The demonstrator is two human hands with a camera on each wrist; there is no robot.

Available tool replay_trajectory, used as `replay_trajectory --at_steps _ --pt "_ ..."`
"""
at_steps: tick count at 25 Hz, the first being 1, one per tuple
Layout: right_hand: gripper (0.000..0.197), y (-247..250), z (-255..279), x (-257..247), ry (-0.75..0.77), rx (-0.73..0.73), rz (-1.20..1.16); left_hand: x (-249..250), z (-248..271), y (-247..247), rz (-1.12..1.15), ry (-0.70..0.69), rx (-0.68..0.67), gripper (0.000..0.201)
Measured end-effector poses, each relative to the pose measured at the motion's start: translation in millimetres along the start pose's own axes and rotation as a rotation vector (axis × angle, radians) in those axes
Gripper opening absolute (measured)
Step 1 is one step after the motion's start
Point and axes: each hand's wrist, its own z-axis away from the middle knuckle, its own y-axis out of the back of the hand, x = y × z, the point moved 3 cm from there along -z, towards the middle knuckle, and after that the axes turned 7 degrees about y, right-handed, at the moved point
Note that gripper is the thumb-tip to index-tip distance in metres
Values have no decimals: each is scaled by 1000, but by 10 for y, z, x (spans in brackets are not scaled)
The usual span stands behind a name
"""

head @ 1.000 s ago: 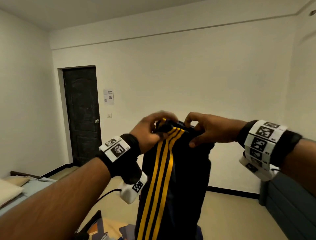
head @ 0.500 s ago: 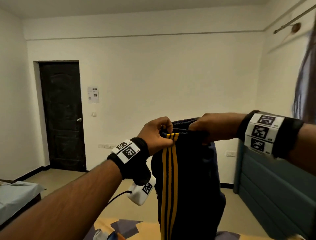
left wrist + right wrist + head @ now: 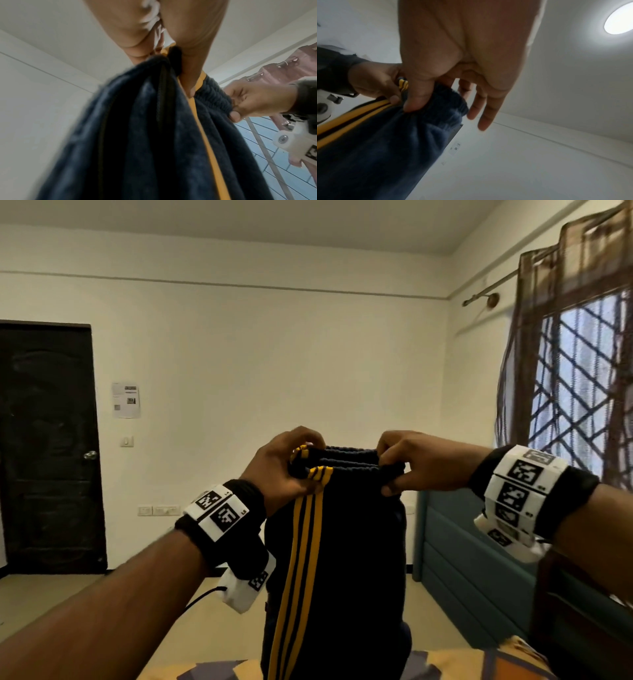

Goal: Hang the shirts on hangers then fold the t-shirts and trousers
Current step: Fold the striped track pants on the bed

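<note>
Up at chest height, mid-room, the trousers (image 3: 342, 559) hang straight down from both hands, navy with yellow stripes (image 3: 301, 570) running down their left side. Left hand (image 3: 284, 463) pinches the left end of the elastic waistband (image 3: 352, 463), thumb on the near face right at the top of the stripes, fingers curled over the far side. Right hand (image 3: 414, 463) pinches the right end, thumb pressing the gathered fabric from the near side; from the right wrist, two of its fingers (image 3: 486, 108) stick out straight past the cloth. The waistband is stretched level between the two grips. The legs drop out of view at the bottom edge, just above a patterned yellow and grey sheet (image 3: 455, 662). Far left, a dark door (image 3: 48, 446) is closed. At right, a brown curtain (image 3: 582, 285) hangs beside a barred window (image 3: 582, 371), with a teal headboard (image 3: 455, 559) below it.
</note>
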Motion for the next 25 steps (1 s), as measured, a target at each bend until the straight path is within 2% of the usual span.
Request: replay_trajectory --at_steps 1,3,5,7,9,11,14,17,20,23,25 --pt "24 55 32 -2 -26 -18 -33 55 4 8 -4 -2 -25 45" --pt "12 151 118 8 -66 -15 -33 194 13 10 55 37 -33 46" --pt "20 246 234 49 -101 63 -131 331 25 15 155 86 -2 45" --pt "22 323 353 56 -108 206 -420 438 58 33 247 104 42 40" --pt "32 350 496 49 -77 315 -648 537 107 21 327 116 61 34" --pt "44 303 614 35 -32 356 -685 592 178 -41 351 128 57 30" --pt "38 124 754 16 12 382 -693 562 333 -162 303 108 -6 30" --pt "30 -141 885 53 -4 310 -728 384 556 -322 260 99 -128 32" --pt "28 -439 881 210 -51 139 -737 45 663 -525 245 101 -259 38" --pt "27 -845 767 551 -83 -16 -799 -410 626 -781 297 200 -347 38" --pt "26 -1190 548 920 -144 -64 -803 -816 426 -1012 263 286 -356 38"
